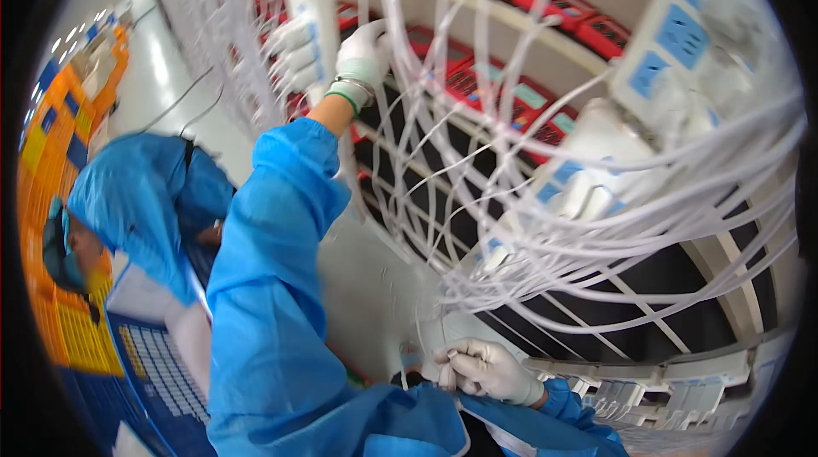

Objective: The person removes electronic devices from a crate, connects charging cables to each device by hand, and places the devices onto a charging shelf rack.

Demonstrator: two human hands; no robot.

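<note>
My left arm, in a blue sleeve, reaches up to the shelf rack. My left hand (365, 52), in a white glove with a green-edged cuff and a band at the wrist, is among hanging white cables (481, 40) beside the red devices (464, 82). Its fingers are blurred and partly hidden, so I cannot make out a grip. Low in front of my body, my right hand (494, 370), also white-gloved, has its fingers pinched together on a thin white cable (442, 331). The cable's end is mostly covered by the fingers.
A thick bundle of white cables (596, 274) sags at the right below power strips with blue sockets (682, 35). Black slatted shelves (596, 321) lie behind it. To the left, a person in blue (145, 193) bends near a blue crate (162, 363); orange crates (51, 150) stand beyond.
</note>
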